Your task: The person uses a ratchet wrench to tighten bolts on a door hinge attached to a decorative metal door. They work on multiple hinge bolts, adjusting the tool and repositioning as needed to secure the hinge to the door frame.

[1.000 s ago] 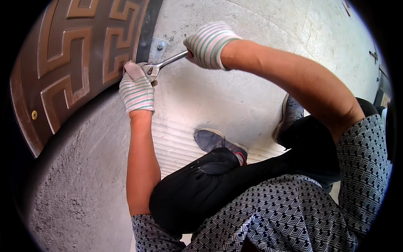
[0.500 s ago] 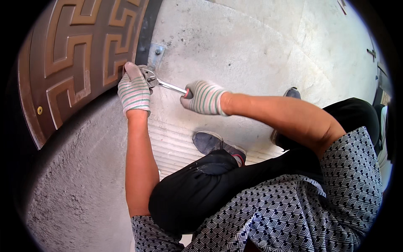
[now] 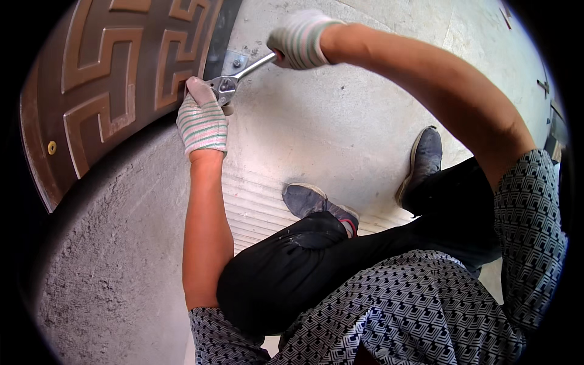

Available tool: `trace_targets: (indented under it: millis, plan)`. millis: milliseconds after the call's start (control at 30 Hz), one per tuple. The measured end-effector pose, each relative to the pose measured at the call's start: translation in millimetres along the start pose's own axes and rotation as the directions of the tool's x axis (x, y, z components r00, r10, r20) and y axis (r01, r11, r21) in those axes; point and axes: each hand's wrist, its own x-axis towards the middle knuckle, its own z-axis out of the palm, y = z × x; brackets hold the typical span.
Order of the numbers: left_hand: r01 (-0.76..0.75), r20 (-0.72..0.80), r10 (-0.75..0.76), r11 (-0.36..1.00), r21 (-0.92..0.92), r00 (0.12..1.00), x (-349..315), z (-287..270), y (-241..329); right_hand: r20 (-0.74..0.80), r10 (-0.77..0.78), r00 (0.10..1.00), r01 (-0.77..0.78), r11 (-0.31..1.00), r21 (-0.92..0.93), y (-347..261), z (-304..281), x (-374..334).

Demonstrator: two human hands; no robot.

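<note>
A ratchet wrench (image 3: 254,65) with a shiny metal shaft and round head lies between my two gloved hands. My left hand (image 3: 204,121), in a striped knit glove, is closed around the wrench head beside the edge of a brown panelled door (image 3: 115,85). My right hand (image 3: 301,39), gloved alike and slightly blurred, grips the handle's far end, up and to the right of the head. Just beyond the head, a metal bracket with a bolt (image 3: 237,62) sits against the dark door frame (image 3: 222,45). Whatever the wrench head engages is hidden by my left hand.
Rough grey concrete (image 3: 115,243) lies at the lower left, below the door. A ribbed pale strip (image 3: 252,207) crosses the floor near my shoe (image 3: 304,199). My other shoe (image 3: 426,159) stands farther right. A small dark cross-shaped item (image 3: 543,87) lies at the far right.
My right hand has swung the wrench handle up and away, so the shaft now slants upward to the right. My left hand stays at the head, with little shift.
</note>
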Motion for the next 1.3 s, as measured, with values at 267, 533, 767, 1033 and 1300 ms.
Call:
trace_targets:
  millis: [267,533,767,1033,1300]
  plan:
    - [-0.036,0.090,0.046,0.993,-0.112,0.995,15,-6,-11,0.269,0.398,0.877,-0.348,0.141,0.927,-190,117,-65]
    - [-0.015,0.065,0.014,1.000,0.016,0.998,3,-6,0,0.198,0.230,0.953,-0.280,0.412,0.867,-121,108,-74]
    - [0.066,0.006,-0.066,0.996,-0.065,0.998,-8,-1,13,-0.149,-0.107,0.983,0.108,0.994,-0.004,12,-11,9]
    - [0.025,0.006,-0.025,0.999,0.022,1.000,-5,-8,7,-0.068,0.020,0.997,-0.019,1.000,0.017,-17,-5,-20]
    - [-0.061,0.037,0.062,0.997,-0.042,0.997,17,-10,-17,0.312,0.408,0.858,-0.319,-0.051,0.946,-233,124,-46]
